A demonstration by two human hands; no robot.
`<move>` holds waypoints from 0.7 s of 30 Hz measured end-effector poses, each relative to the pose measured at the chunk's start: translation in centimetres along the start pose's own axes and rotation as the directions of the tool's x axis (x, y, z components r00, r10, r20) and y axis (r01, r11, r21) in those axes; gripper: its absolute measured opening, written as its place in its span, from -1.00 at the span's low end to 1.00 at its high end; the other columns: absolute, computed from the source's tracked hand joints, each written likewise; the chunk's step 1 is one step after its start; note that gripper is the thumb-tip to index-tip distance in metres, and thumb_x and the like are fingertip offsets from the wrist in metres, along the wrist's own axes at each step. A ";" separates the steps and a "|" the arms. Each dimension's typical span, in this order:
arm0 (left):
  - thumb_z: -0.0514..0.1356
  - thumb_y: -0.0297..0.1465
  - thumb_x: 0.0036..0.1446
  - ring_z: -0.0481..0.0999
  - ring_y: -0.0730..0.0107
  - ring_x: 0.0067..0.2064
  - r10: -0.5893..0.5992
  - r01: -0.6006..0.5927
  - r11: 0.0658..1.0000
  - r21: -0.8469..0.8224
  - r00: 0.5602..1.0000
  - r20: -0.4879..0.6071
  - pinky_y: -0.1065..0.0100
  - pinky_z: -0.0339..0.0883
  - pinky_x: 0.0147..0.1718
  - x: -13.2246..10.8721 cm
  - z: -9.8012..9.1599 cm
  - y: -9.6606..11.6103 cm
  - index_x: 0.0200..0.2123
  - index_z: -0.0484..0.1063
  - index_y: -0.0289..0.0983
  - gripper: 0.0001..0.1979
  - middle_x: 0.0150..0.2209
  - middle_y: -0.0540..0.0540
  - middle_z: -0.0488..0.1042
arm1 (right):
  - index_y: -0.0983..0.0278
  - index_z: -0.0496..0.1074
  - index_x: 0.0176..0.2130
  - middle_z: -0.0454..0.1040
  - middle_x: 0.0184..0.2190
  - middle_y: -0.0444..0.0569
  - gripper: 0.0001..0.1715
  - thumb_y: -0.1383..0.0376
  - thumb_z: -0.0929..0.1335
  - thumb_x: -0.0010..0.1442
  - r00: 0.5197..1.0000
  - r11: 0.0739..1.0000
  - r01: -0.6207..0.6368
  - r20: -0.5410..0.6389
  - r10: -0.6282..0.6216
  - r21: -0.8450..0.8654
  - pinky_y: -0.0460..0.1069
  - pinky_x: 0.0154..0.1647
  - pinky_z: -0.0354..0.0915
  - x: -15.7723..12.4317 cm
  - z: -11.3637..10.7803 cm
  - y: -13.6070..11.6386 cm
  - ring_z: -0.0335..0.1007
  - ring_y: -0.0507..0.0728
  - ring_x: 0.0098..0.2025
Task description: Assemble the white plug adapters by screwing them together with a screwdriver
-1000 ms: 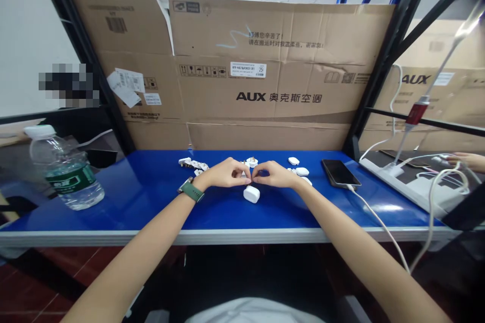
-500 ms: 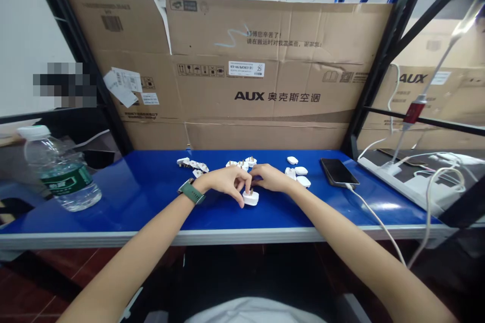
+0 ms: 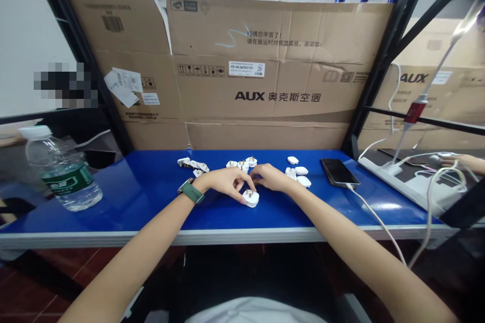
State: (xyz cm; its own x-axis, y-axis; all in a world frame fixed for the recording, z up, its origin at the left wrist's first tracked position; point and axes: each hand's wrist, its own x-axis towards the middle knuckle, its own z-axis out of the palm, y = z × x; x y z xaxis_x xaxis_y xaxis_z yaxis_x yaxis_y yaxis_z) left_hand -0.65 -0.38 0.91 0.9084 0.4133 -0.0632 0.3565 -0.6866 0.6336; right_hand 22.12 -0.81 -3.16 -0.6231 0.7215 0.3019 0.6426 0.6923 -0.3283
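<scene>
A white three-pin plug [image 3: 251, 199] lies pins up on the blue tabletop, near its front edge. My left hand [image 3: 229, 181], with a green-strapped watch on its wrist, pinches the plug, thumb at its left side and forefinger at its back. Just behind and to the right, my right hand [image 3: 270, 177] is closed with curled fingertips; whatever they hold, if anything, is hidden. Beyond my hands stands a group of several pins-up plugs [image 3: 242, 164]. White plug covers [image 3: 301, 170] lie to the right of my right hand, and white plug parts [image 3: 194, 164] are behind my left wrist.
A water bottle [image 3: 66, 176] stands at the left. On the right a phone [image 3: 339, 171] lies with a white cable [image 3: 373, 222] running off the front edge. A cardboard sheet [image 3: 246, 111] walls the back. Another person's hand [image 3: 464, 162] shows at the far right beside a power strip [image 3: 401, 189].
My left forefinger has shifted from the plug's pins to its back edge, and the plug has tipped slightly, showing more of its pin face. Another person's hand has appeared at far right.
</scene>
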 end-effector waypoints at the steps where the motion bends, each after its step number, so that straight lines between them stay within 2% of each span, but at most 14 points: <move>1: 0.49 -0.11 -0.07 0.38 0.51 -0.55 -0.009 0.009 1.000 0.000 1.000 -0.002 0.47 0.16 -0.53 0.0 0.0 0.0 -0.04 0.61 -0.21 -0.48 -0.57 0.09 0.41 | 0.28 0.63 -0.21 0.64 -0.23 0.04 -0.82 0.47 0.43 0.20 1.000 1.000 -0.016 0.001 0.016 -0.008 -0.04 -0.20 0.24 0.0 0.0 0.1 0.52 0.18 -0.18; 8: 0.54 -0.08 -0.20 0.33 0.52 -0.57 -0.078 0.079 0.997 -0.015 0.997 0.010 0.47 0.16 -0.53 0.6 0.7 -0.4 -0.12 0.54 -0.23 -0.41 -0.59 0.14 0.36 | 0.27 0.60 -0.24 0.64 -0.24 0.01 -0.91 0.40 0.46 0.19 0.989 0.986 -0.151 -0.003 0.151 -0.077 -0.09 -0.24 0.21 0.2 0.3 0.6 0.53 0.16 -0.18; 10: 0.55 -0.10 -0.22 0.33 0.51 -0.57 -0.086 0.087 0.996 -0.020 0.996 0.015 0.47 0.18 -0.52 0.7 0.8 -0.5 -0.04 0.51 -0.20 -0.34 -0.58 0.15 0.36 | 0.27 0.59 -0.26 0.64 -0.25 0.01 -0.93 0.39 0.45 0.20 0.984 0.980 -0.177 -0.014 0.177 -0.093 -0.09 -0.26 0.20 0.1 0.3 0.5 0.53 0.15 -0.19; 13: 0.56 -0.13 -0.21 0.34 0.50 -0.57 -0.084 0.087 0.995 -0.045 0.994 0.076 0.46 0.19 -0.52 0.6 0.8 -0.3 0.13 0.46 -0.15 -0.21 -0.56 0.15 0.39 | 0.26 0.59 -0.28 0.63 -0.28 0.00 -0.92 0.38 0.43 0.21 0.980 0.978 -0.198 -0.019 0.198 -0.070 -0.09 -0.30 0.18 0.0 0.2 0.2 0.52 0.14 -0.23; 17: 0.50 -0.12 -0.08 0.35 0.49 -0.57 -0.060 0.066 0.997 -0.048 0.991 0.122 0.44 0.17 -0.52 0.5 0.7 -0.2 0.13 0.50 -0.15 -0.31 -0.54 0.10 0.41 | 0.24 0.59 -0.30 0.63 -0.30 -0.04 -0.90 0.41 0.44 0.17 0.975 0.976 -0.216 -0.046 0.215 -0.008 -0.09 -0.29 0.21 -0.1 -0.1 0.0 0.52 0.13 -0.24; 21: 0.52 -0.12 -0.14 0.36 0.48 -0.54 -0.076 0.075 0.997 0.013 0.997 0.034 0.43 0.16 -0.49 0.6 0.7 -0.5 0.02 0.53 -0.19 -0.37 -0.55 0.12 0.39 | 0.24 0.58 -0.35 0.63 -0.33 -0.08 -0.93 0.41 0.49 0.11 0.954 0.973 -0.210 -0.200 0.225 0.096 -0.06 -0.21 0.27 -0.2 -1.1 -0.1 0.53 0.13 -0.24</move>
State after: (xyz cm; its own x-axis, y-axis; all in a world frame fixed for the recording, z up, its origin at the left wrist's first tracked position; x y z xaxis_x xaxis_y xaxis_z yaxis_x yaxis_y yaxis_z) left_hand -0.14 -0.27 0.00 0.8858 0.4433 -0.1371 0.4266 -0.6616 0.6167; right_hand 22.63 -1.00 -2.16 -0.3601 0.8460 0.3931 0.7130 0.5213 -0.4689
